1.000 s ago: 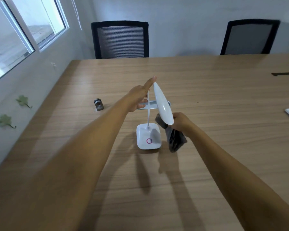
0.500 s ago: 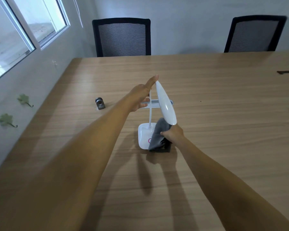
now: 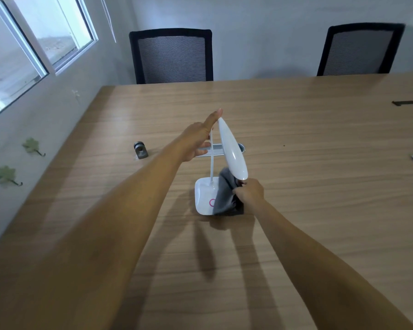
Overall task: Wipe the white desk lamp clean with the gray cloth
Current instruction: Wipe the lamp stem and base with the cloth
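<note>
Wooden table [image 3: 320,163]; right hand [image 3: 249,192] presses gray cloth [image 3: 225,196] onto lamp base [image 3: 204,196].

Soft daylight enters through the glass window [image 3: 41,44] at upper left, casting blurred arm shadows across the brown wood-grain tabletop [image 3: 320,163]. Wide-angle distortion bends the edges; the near forearms look soft.

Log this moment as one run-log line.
left hand: steadies lamp head | right hand: grips gray cloth | cloth: draped over lamp base | phase: wiping base
</note>
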Motion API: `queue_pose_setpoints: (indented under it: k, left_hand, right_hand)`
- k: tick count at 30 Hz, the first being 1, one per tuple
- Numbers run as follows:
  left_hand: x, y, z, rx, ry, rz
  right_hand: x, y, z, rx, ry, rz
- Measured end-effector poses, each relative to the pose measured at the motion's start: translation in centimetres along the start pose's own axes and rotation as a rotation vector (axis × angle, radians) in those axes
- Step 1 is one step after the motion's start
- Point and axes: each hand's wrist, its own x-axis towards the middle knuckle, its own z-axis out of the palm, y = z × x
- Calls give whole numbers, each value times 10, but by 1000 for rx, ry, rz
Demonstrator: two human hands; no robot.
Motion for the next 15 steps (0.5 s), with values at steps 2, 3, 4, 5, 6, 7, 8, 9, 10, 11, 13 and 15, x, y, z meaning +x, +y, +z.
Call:
queue_pose_setpoints:
  k: [2, 3, 4, 5, 6, 7, 8, 9, 10, 11, 13, 15]
  left_hand:
    - [1, -1, 1, -3, 1, 4]
    - [1, -1, 1, -1, 1, 6]
    - [1, -1, 1, 1, 1, 7]
    - [1, -1, 1, 3, 1, 2]
    - [1, -1, 1, 7, 2, -2]
    - [1, 0, 1, 10, 4, -3]
    - [0, 0, 1, 13, 6, -1]
    - [1, 0, 1, 16, 6, -2]
    - [1, 0, 1, 19, 6, -5]
    - [1, 0, 0, 21, 5, -7]
    - [1, 0, 1, 22, 2, -8]
    - [0, 0, 1, 21, 1, -7]
  right_hand:
    - [5, 5, -12, 41, 84, 6]
    - [7, 4, -17, 112, 107, 17]
    - [8, 1, -20, 200, 91, 40]
    - [6, -3, -20, 327, 46, 66]
    - [6, -7, -18, 431, -34, 100]
    - [2, -12, -13, 507, -120, 139]
    - [0, -14, -7, 521, -175, 168]
    - [-1, -13, -1, 492, -198, 174]
    - [0, -10, 3, 400, -188, 151]
    - [1, -5, 4, 265, -158, 103]
    - [2, 3, -3, 11, -82, 12]
    - [4, 7, -16, -96, 14, -13]
